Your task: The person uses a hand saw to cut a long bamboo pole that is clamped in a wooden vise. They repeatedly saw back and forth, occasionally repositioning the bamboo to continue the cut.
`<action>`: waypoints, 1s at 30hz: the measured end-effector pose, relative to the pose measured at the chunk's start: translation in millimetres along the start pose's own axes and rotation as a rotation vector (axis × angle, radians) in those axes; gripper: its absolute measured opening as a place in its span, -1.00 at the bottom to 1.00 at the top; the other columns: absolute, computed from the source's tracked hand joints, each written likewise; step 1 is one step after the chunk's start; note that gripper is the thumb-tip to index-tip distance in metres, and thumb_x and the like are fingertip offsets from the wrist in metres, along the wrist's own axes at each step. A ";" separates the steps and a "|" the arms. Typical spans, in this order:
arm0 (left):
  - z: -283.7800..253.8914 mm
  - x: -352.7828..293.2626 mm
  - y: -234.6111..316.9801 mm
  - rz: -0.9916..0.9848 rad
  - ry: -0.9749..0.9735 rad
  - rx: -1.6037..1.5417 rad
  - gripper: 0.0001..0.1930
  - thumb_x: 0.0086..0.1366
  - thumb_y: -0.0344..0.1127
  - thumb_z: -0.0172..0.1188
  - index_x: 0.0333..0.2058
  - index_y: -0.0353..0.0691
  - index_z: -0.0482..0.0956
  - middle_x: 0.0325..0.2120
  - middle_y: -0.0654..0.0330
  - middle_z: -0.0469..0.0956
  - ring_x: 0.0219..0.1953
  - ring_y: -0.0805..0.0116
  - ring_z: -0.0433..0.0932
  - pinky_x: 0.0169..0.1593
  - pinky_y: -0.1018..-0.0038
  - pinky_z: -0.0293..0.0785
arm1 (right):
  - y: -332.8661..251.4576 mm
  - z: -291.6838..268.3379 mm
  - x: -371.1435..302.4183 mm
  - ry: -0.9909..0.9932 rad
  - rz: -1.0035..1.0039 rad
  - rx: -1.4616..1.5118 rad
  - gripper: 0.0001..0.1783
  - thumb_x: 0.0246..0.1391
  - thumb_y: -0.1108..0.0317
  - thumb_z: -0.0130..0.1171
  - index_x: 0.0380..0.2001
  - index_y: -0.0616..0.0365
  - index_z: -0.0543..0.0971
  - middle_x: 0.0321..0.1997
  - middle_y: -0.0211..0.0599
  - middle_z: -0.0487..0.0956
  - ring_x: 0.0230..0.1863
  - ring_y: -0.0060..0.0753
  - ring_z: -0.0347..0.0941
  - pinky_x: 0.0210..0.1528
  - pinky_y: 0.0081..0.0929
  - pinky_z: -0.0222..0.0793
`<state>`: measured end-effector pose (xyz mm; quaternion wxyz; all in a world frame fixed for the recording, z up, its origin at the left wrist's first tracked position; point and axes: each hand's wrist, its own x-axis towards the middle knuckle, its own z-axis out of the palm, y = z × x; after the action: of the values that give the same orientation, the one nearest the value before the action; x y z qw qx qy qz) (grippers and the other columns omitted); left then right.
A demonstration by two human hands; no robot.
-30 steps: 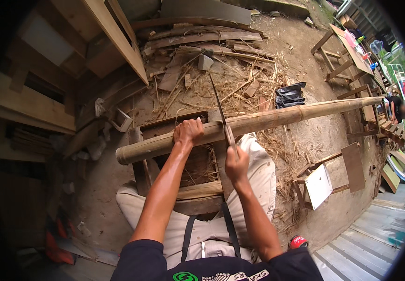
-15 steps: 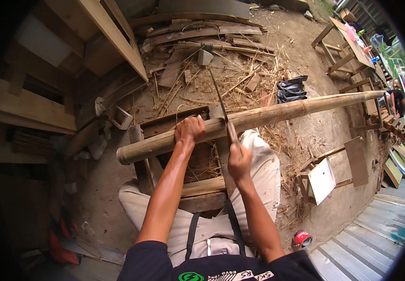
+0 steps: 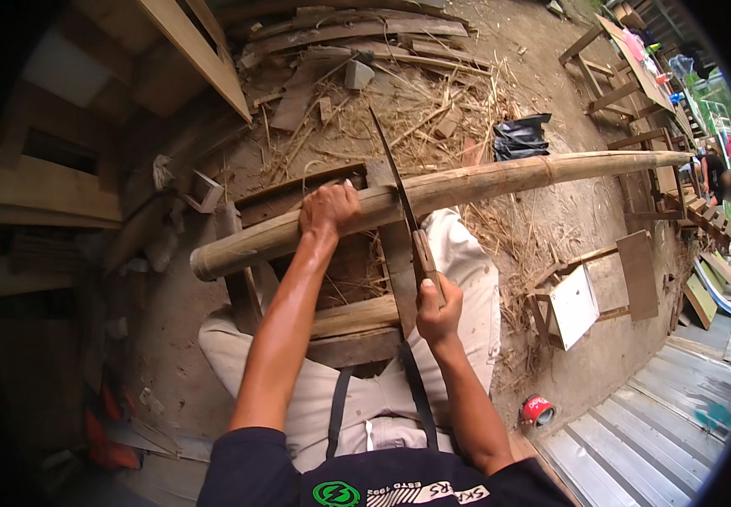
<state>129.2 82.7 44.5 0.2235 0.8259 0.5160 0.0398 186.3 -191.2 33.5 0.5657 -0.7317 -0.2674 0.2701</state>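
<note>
Wood-handled saw (image 3: 407,206) across long tan bamboo pole (image 3: 475,179)

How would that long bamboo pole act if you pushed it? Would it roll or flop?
The bamboo pole would probably roll if the left hand weren't on it, because it's round. It likely wouldn't flop, since it looks thick and woody. Lifting one end might feel awkward, as it stretches so far to the right.
</note>
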 end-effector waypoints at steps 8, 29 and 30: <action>16.1 -10.2 -2.7 -0.004 0.141 -0.002 -0.49 0.34 -0.09 -0.11 -0.56 -0.35 0.66 -0.53 -0.20 0.61 -0.45 -0.23 0.63 -0.27 0.06 0.57 | -63.7 -49.3 -96.9 -0.032 -0.032 0.023 -0.56 0.24 0.14 -0.05 -0.58 0.27 0.46 -0.76 -0.40 0.32 -0.72 -0.55 0.26 -0.65 -0.42 0.16; 16.6 -27.4 -0.7 0.054 0.110 0.016 -0.49 0.37 -0.09 -0.11 -0.51 -0.33 0.69 -0.53 -0.21 0.60 -0.41 -0.21 0.64 -0.20 0.04 0.57 | -24.3 19.6 62.8 0.009 -0.099 -0.030 -0.66 0.27 0.25 -0.01 -0.50 0.29 0.44 -0.70 -0.21 0.36 -0.62 -0.48 0.25 -0.57 -0.39 0.17; 10.8 -18.1 -0.4 0.020 0.032 0.048 -0.47 0.36 -0.07 -0.13 -0.48 -0.38 0.69 -0.48 -0.23 0.61 -0.33 -0.22 0.64 -0.13 0.03 0.56 | -20.4 5.6 40.9 -0.004 -0.116 -0.035 -0.66 0.27 0.24 -0.02 -0.50 0.28 0.45 -0.70 -0.24 0.36 -0.62 -0.50 0.25 -0.57 -0.41 0.17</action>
<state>123.7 63.5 37.6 0.1947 0.8354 0.5122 0.0430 209.8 -154.4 48.3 0.5670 -0.7242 -0.3154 0.2336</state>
